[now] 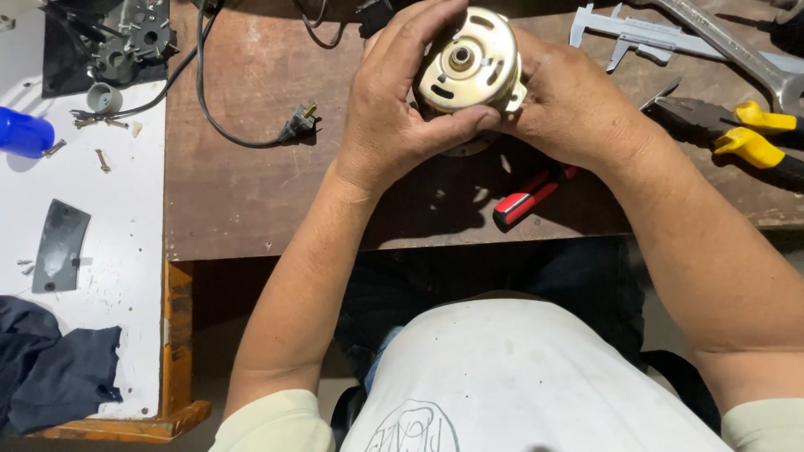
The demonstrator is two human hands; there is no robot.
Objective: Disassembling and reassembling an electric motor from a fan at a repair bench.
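Note:
Both my hands hold a round, pale gold metal motor [471, 65] above the brown wooden workbench [251, 192]. Its end cover faces me, with curved slots and a small shaft bearing in the middle. My left hand [398, 105] wraps the motor's left side, thumb across the lower rim. My right hand [569, 105] grips the right side, fingers hidden behind the housing. A red-handled tool [528, 194] lies on the bench just below my hands.
Yellow-handled pliers [737, 134], a steel caliper [636, 35] and a large wrench [745, 54] lie at the right. A black cord with plug [297, 127] trails at the left. The white board [126, 251] carries screws, a blue cap [23, 134], a dark plate [59, 247], black parts and dark cloth [50, 368].

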